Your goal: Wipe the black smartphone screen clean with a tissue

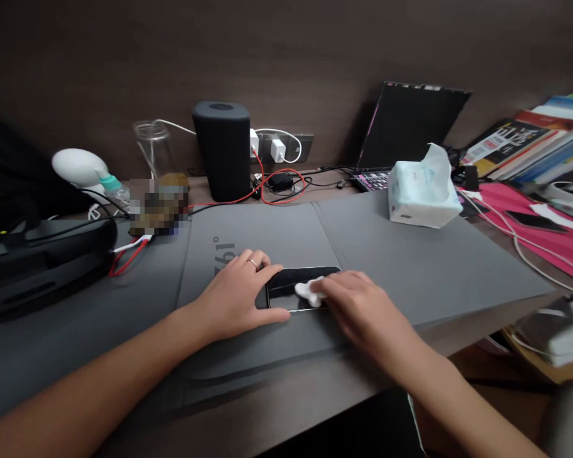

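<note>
A black smartphone lies screen up on the grey desk mat. My left hand, with a ring on one finger, braces the phone's left end: a finger is at the far edge and the thumb at the near one. Pinched in the fingers of my right hand is a crumpled white tissue, pressed against the right part of the screen. My right fingertips are partly hidden behind the hand.
Behind the hands stand a black speaker, a glass jar and chargers with a red cable. Farther right are a tissue pack, an open laptop and stacked books. A black device sits at left.
</note>
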{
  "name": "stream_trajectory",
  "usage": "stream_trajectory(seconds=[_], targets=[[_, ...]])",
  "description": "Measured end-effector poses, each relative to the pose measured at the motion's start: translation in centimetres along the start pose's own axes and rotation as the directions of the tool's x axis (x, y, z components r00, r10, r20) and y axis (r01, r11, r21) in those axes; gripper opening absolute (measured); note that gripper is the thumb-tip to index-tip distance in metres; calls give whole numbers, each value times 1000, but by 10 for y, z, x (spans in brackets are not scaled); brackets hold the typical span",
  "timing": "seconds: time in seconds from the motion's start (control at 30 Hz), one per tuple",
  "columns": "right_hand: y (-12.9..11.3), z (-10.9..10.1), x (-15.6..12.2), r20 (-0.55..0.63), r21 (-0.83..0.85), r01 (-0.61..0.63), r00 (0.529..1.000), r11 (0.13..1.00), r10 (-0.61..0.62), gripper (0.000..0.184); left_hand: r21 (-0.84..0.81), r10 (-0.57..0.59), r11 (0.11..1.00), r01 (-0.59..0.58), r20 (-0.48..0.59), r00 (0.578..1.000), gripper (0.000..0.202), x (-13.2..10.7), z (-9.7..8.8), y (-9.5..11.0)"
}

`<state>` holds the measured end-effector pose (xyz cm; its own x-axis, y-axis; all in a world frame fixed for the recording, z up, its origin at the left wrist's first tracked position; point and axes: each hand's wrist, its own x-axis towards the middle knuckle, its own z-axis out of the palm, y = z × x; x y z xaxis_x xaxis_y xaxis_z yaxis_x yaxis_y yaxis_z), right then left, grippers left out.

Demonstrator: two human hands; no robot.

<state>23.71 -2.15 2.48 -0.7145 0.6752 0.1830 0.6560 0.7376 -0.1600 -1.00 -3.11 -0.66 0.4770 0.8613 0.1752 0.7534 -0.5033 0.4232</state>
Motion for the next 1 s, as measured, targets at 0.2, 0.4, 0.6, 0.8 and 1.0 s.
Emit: stream_trajectory(seconds=[0.2,0.4,0.6,0.8,1.0], targets=[[27,-8,-24,-16,-106,5,1000,994,-7,40,-1,-5,1000,5,-21,1000,61,1,1,-1],[-15,9,16,-8,-46,43,999,998,-44,29,-2,8,1000,-8,-7,1000,56,2,0,2],[5,4,8,0,-21,21,1000,1000,-21,34,6,9,1000,-9,-2,1000,57,2,0,1],[17,0,-25,-106,-94,12,994,996,-22,36,8,18,1000,-18,-15,1000,60,2,0,0],[-10,14,4,-85,79,-4,996,997,11,27,10,15,1000,-15,-3,1000,60,3,-1,2]])
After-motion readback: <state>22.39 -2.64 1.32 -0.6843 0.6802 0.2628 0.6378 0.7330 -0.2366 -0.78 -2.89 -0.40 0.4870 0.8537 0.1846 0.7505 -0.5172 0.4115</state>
